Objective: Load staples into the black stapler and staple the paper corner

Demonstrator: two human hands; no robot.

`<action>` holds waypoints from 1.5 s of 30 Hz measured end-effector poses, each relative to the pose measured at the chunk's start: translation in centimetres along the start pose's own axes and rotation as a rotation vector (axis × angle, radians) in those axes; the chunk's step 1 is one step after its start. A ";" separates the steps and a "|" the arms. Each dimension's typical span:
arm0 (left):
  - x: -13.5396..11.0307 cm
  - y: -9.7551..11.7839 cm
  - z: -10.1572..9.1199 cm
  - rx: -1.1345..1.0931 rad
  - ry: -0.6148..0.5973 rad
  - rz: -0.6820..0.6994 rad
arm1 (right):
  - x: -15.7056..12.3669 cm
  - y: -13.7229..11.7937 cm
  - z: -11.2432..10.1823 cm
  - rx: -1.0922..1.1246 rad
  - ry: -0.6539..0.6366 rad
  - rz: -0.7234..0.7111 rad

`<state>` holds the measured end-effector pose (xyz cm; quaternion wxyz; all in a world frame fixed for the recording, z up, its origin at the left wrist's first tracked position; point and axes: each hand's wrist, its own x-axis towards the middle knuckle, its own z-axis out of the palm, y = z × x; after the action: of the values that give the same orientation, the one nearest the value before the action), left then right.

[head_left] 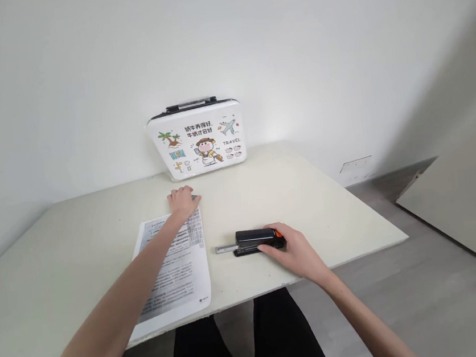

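In the head view, read with the black stapler [253,236] as the clock's centre and twelve toward the wall [292,52], the right hand [295,251] sits between three and four o'clock. It is closed around the stapler's rear end, thumb on the near side, an orange part [278,233] showing beside its fingers. The stapler lies on the table [331,208]; its metal strip [226,249] sticks out past the body toward nine o'clock.

The left hand [181,202] is at ten o'clock, fingers curled, by the far right corner of the printed sheet [175,283]. A sliver of a small grey thing [196,197] shows between its fingers and thumb; whether it pinches this or only covers it, I cannot tell. The sheet lies between eight and nine o'clock, near the stapler but apart, with the left forearm [146,275] across it.

At eleven o'clock a white case [191,143] with cartoon prints stands on its edge, black handle [212,99] up. A wall plate [355,164] is at two o'clock, and black-clad legs [281,334] are at six.
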<state>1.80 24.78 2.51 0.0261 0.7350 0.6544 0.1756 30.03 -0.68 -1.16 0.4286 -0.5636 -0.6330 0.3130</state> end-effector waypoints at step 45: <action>-16.9 3.5 -4.2 -1.596 -0.279 -0.347 | -0.6 -0.1 0.2 -0.067 0.027 -0.088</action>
<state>2.55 7.08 3.57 0.6476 0.3989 0.4279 0.4882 29.79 -1.21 -1.31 0.4313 -0.5536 -0.6614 0.2649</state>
